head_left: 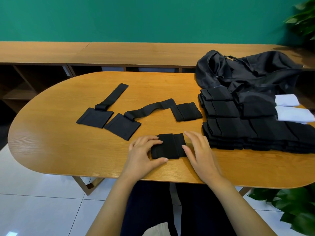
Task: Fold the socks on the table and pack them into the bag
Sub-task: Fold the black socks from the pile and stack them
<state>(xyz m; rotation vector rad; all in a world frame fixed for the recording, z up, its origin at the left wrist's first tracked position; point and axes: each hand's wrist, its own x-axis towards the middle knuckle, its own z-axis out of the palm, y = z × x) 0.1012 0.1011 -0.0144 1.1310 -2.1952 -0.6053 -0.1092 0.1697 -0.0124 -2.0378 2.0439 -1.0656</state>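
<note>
A long oval wooden table (pixel 68 159) stands before a low wooden bench (pixel 119 51) against a green wall. At its far right end slumps a black bag (pixel 247 70), crumpled. In front of the bag, rows of stacked black socks (pixel 238 130) fill the right side, with two white folded socks (pixel 293 114) beside them at the edge. Two half-folded socks, one on the left (pixel 102 109) and one nearer the middle (pixel 129 120), trail their long legs away toward the far side. A small finished bundle (pixel 187 111) lies just left of the stacks. A leafy plant (pixel 298 210) stands by the near right corner.

The folded sock (pixel 170 146) lies flat close to the near edge, centre, its long axis running left to right, slightly skewed. The left hand (pixel 144 152) rests its fingers on the sock's left part, thumb at the near edge. The right hand (pixel 201 150) lies with fingers straight against the right edge. Neither hand curls round it.
</note>
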